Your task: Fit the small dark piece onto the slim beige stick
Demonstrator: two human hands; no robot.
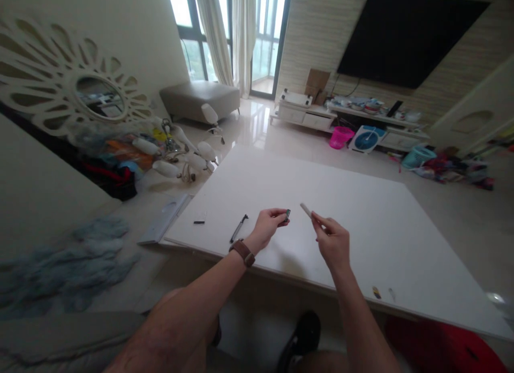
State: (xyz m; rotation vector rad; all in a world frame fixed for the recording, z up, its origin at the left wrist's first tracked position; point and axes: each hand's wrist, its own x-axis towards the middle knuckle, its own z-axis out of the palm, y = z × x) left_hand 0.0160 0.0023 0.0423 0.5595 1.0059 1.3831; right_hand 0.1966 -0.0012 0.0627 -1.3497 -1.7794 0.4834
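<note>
My left hand (270, 226), a brown watch strap on its wrist, is closed on a small dark piece (287, 216) with a greyish face. In my right hand (332, 239) a slim, light grey bar (305, 209) is pinched, its free end pointing up and left. The two held pieces are apart, both above the white table (361, 212). Left of my left hand lies a thin black and grey tool (239, 228), perhaps a cutter. Farther left is a short black strip (199, 222). A small yellow and dark item (376, 292) lies near the front edge at right.
A small clear item (392, 293) lies at the table's front right. Left of the table are a lamp with white shades (196, 158), a white panel (164, 223) and a fluffy grey-blue rug (96, 250). Something red (445, 346) is beneath the right front edge. A pink basket (341, 137) stands behind.
</note>
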